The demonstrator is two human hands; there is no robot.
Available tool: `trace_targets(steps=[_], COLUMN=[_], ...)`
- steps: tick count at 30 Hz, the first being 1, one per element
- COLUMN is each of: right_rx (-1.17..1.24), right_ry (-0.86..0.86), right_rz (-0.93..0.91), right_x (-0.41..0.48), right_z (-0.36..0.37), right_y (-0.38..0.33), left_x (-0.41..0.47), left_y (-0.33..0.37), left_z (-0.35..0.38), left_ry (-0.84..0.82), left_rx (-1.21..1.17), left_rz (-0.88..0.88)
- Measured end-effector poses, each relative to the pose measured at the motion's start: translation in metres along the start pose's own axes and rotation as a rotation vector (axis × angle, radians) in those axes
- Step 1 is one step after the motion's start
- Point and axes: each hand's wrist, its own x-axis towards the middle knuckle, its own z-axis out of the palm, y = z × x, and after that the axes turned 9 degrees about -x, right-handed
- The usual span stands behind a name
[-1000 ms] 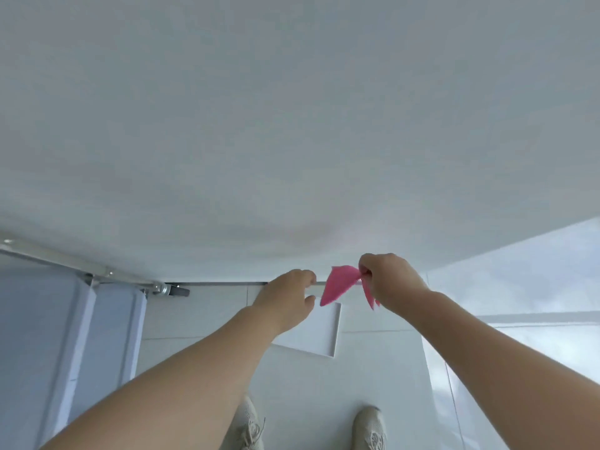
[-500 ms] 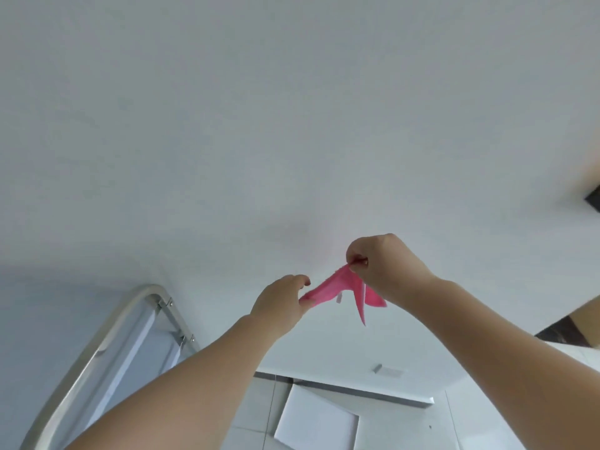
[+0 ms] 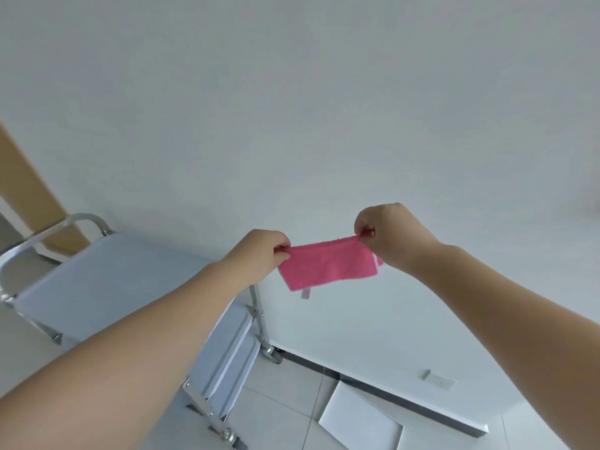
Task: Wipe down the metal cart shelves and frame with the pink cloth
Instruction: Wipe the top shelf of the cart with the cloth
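Observation:
The pink cloth (image 3: 326, 265) hangs stretched between both hands in mid-air, a small white tag dangling from its lower edge. My left hand (image 3: 259, 253) pinches its left corner and my right hand (image 3: 388, 233) pinches its right corner. The metal cart (image 3: 107, 280) stands below and to the left, its pale top shelf in full view with a curved tubular handle at the far end. My left forearm covers part of the cart's near side. Lower shelves and castor wheels show under the top shelf.
A white wall (image 3: 292, 108) fills the background, with a dark skirting strip (image 3: 389, 397) along the tiled floor. A white sheet (image 3: 360, 420) lies on the floor by the wall. A wooden door frame (image 3: 29, 196) stands at the far left.
The cloth has been pulled open from a crumpled bunch into a flat rectangle as my hands drew apart. The view swung left, bringing the cart's top shelf into sight.

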Motion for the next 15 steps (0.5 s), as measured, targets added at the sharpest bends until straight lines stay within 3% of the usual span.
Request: trace_targets(steps=[7,15], right_rx=[0.023,0.050], right_ry=[-0.012,-0.088], right_rz=[-0.072,-0.090], right_x=[0.024,0.089], right_z=[0.024,0.110], right_y=[-0.094,-0.250], left_x=[-0.037,-0.081], left_y=[-0.069,-0.214], left_z=[-0.085,-0.208], left_ry=[0.065,0.060], left_rx=[0.101,0.241], left_rz=[0.009,-0.055])
